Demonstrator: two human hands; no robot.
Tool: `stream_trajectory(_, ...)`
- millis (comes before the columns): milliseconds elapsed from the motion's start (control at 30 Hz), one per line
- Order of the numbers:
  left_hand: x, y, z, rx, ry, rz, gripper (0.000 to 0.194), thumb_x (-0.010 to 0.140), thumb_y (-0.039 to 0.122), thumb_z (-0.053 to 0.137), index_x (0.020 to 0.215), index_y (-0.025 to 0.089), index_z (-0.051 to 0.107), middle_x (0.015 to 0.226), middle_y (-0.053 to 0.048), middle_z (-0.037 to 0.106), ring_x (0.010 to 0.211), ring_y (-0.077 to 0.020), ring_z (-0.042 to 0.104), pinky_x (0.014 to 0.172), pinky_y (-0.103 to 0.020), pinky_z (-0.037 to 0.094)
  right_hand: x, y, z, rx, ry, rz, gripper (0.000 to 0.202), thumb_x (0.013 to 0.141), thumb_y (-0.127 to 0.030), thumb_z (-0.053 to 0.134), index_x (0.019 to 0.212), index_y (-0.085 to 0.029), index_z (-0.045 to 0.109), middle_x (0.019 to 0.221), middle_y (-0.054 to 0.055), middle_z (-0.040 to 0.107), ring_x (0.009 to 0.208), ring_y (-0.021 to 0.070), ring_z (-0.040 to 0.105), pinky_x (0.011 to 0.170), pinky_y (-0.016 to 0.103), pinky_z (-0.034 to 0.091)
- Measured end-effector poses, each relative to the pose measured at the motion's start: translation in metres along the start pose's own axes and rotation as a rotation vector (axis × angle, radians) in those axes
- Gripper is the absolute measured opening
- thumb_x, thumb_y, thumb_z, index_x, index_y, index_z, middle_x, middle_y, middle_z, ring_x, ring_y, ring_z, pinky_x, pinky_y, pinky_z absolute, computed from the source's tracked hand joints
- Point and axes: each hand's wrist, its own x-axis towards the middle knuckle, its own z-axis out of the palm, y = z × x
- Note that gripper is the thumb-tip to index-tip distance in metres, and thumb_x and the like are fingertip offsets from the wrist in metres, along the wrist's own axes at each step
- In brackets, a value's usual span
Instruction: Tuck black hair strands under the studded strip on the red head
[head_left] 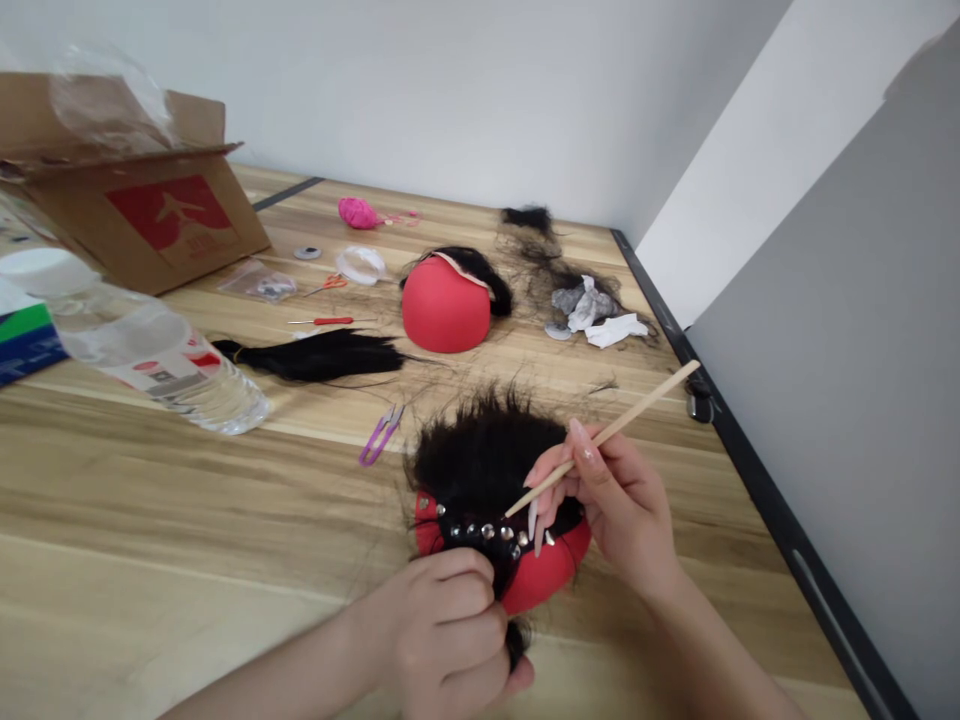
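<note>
One carton [180, 225] and a bottle [157, 350] are crowding the table's [315, 540] left side; a hair bundle [322, 355], snips [381, 436], a red dome [445, 308] and tissues [592, 308] are lying rightward, beyond the hands. The left hand [450, 625] is curling its fingers around strands [517, 643] at a pinned red form [540, 578]; the right hand [619, 500] is pinching a stick [637, 407], its tip pointing at pins [507, 534] beyond the left knuckles.

An open cardboard box [90, 225] sits behind a clear bottle [169, 350].
</note>
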Motion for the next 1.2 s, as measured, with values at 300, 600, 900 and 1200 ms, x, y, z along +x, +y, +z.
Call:
stream_trajectory(300, -0.0007, 0.0003, 0.001, 0.001, 0.016, 0.005, 0.036, 0.079, 0.011, 0.057, 0.045, 0.015, 0.048, 0.047, 0.0, 0.046, 0.053, -0.0116, 0.041, 0.051, -0.025, 0.044, 0.003, -0.0038, 0.0059, -0.154, 0.112, 0.058, 0.023, 0.087, -0.038, 0.061, 0.08, -0.018, 0.052, 0.067, 0.003, 0.071, 0.041, 0.0135, 0.063, 0.036, 0.022, 0.054)
stream_trajectory(600, -0.0007, -0.0007, 0.0011, -0.014, 0.021, 0.007, 0.034, 0.078, 0.011, 0.059, 0.046, 0.014, 0.049, 0.049, -0.001, 0.049, 0.053, -0.0115, 0.041, 0.051, -0.026, 0.044, 0.0042, -0.0049, -0.0007, -0.082, 0.078, 0.127, 0.025, 0.086, -0.039, 0.063, 0.079, -0.017, 0.053, 0.07, 0.004, 0.072, 0.046, 0.0138, 0.066, 0.039, 0.021, 0.056)
stream_trajectory(900, -0.0013, 0.0014, 0.0001, 0.014, -0.007, -0.006, 0.035, 0.08, 0.012, 0.058, 0.046, 0.015, 0.048, 0.05, 0.0, 0.047, 0.054, -0.0113, 0.041, 0.054, -0.025, 0.045, 0.0043, -0.0034, 0.0, -0.061, 0.071, 0.101, 0.022, 0.088, -0.038, 0.06, 0.083, -0.018, 0.053, 0.07, 0.003, 0.071, 0.05, 0.0147, 0.068, 0.041, 0.022, 0.057)
stream_trajectory(1200, -0.0007, 0.001, 0.0005, 0.009, -0.002, -0.005, 0.034, 0.08, 0.012, 0.057, 0.047, 0.015, 0.05, 0.049, 0.0, 0.047, 0.054, -0.0114, 0.042, 0.053, -0.025, 0.045, 0.0043, -0.005, 0.0017, -0.095, 0.076, 0.096, 0.022, 0.088, -0.037, 0.061, 0.083, -0.017, 0.054, 0.078, 0.006, 0.073, 0.055, 0.0151, 0.07, 0.042, 0.021, 0.057)
